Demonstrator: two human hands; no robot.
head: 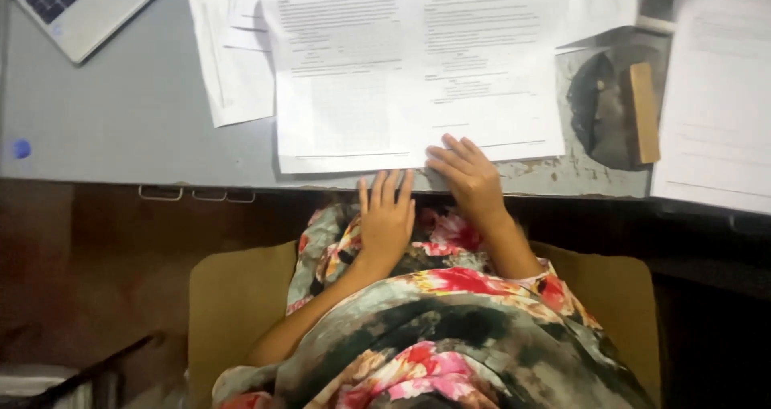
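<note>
**Desk notes: two hands at the near edge of a printed sheet**

Grey desk (120, 120), worn and chipped toward the right, seen from above; all places given from the big printed sheet (418, 64) at its middle.

- Far left of the sheet, top corner: one laptop (76, 4), only its edge in view, pushed back out of the way.
- Just left, partly tucked under the sheet: a loose stack of papers (237, 64); at least two, exact count unclear.
- Below the sheet's near edge: left hand (385, 220), flat, fingers together, holding nothing, fingertips at the desk edge.
- On the sheet's lower edge: right hand (470, 176), fingers spread and pressing down, likely to keep the sheet from sliding. No grasp.
- Right of the sheet: one wooden block (642, 112) on a dark round patch.
- Far right: one more white page (715, 96), overhanging the desk.

Person sits on a tan chair (233, 305), floral dress.
</note>
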